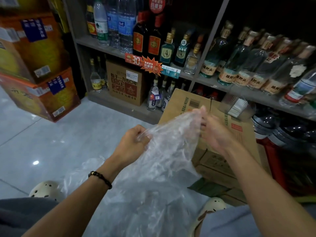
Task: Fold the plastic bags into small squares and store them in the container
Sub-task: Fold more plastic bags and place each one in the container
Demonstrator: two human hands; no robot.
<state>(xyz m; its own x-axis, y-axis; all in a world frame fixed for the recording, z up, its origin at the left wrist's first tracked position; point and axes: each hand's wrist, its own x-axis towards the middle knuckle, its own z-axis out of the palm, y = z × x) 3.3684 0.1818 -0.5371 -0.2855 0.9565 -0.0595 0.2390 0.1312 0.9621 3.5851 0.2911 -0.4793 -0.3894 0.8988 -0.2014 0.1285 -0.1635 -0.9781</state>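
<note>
A plastic bag [164, 151] hangs between the left hand [132, 142] and the right hand [212, 130], above the floor [68, 142]. More plastic [82, 175] lies on the floor below the left arm. A cardboard box [188, 103] sits behind the right hand, in front of the shelves [205, 79] of bottles. Stacked cartons [34, 65] stand at far left, beside the shelves

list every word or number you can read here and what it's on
"30": red price tag on the shelf edge
"18": pale blue price tag on the shelf edge
"18": round tag on a teal bottle's neck
"粮把头": labels of the clear bottles at right
Print on the cardboard boxes, the orange cartons and the starburst sticker: too blurred to read.
</note>
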